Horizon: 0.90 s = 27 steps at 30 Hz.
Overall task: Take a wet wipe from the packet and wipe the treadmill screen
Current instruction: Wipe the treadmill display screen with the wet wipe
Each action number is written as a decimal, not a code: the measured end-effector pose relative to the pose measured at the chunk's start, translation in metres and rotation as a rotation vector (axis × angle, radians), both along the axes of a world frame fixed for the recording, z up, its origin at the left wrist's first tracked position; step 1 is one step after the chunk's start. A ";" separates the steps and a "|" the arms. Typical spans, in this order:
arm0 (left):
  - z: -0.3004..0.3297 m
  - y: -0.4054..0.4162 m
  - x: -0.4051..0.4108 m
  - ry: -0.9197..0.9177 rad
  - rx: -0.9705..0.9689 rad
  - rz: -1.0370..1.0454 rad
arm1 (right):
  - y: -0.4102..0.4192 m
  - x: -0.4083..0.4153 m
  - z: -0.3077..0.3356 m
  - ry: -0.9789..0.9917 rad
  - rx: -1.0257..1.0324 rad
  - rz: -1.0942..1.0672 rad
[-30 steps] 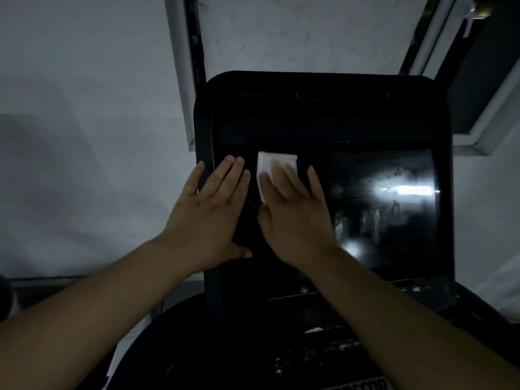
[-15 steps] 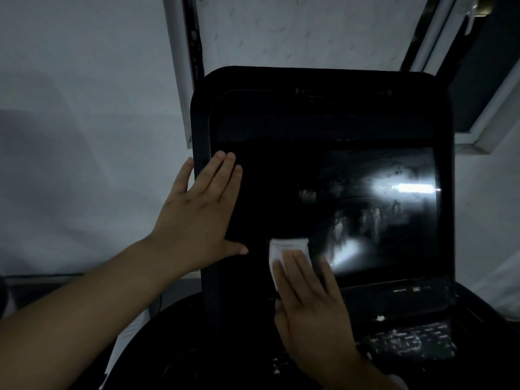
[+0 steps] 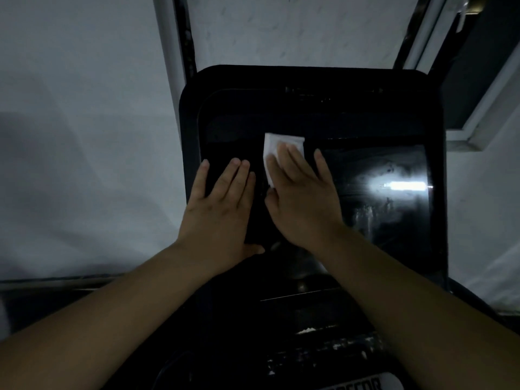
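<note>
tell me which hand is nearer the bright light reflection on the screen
Right. The right hand presses the wipe just left of the reflection; the left hand lies flat farther left, at the screen's edge.

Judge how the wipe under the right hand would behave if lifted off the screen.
The wipe looks thin and folded, so it would probably droop, feel very light, and cling slightly if wet. The right hand presses it flat against the screen, so it likely has no stiffness.

Two bare forearms, left hand [image 3: 222, 204] and right hand [image 3: 302, 198], no sleeves, rings or watch.

Wipe [image 3: 281, 147] on screen [image 3: 380, 192] — upper left
</note>
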<state>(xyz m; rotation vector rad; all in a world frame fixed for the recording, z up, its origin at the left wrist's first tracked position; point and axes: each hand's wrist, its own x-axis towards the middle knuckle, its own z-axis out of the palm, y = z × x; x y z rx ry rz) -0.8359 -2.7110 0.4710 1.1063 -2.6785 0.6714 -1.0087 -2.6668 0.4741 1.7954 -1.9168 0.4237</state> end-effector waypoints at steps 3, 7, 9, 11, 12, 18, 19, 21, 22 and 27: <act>-0.001 -0.002 0.000 0.008 0.003 0.011 | -0.003 0.000 -0.001 0.002 -0.003 -0.004; -0.001 -0.002 -0.001 -0.003 0.010 0.010 | 0.026 0.006 -0.032 0.023 -0.015 0.035; -0.001 -0.001 -0.001 0.002 0.014 0.004 | 0.051 0.012 -0.060 0.018 0.001 0.075; -0.001 -0.002 0.000 0.006 0.007 0.001 | 0.078 0.019 -0.088 -0.016 0.003 0.115; -0.002 -0.002 0.000 0.002 0.005 0.000 | 0.089 0.021 -0.100 -0.028 0.006 0.122; -0.002 -0.002 0.000 -0.011 0.018 0.007 | 0.105 0.020 -0.115 -0.009 0.050 0.105; -0.001 -0.002 0.000 -0.009 0.019 0.006 | 0.099 0.018 -0.107 -0.012 0.042 0.091; 0.000 -0.002 -0.001 -0.002 0.022 0.005 | 0.080 0.009 -0.086 -0.008 0.013 0.061; 0.000 -0.001 -0.001 0.001 0.026 0.006 | 0.069 0.004 -0.073 -0.005 -0.007 0.049; 0.001 0.000 -0.001 -0.009 0.028 0.013 | 0.014 -0.016 -0.015 0.012 -0.063 -0.004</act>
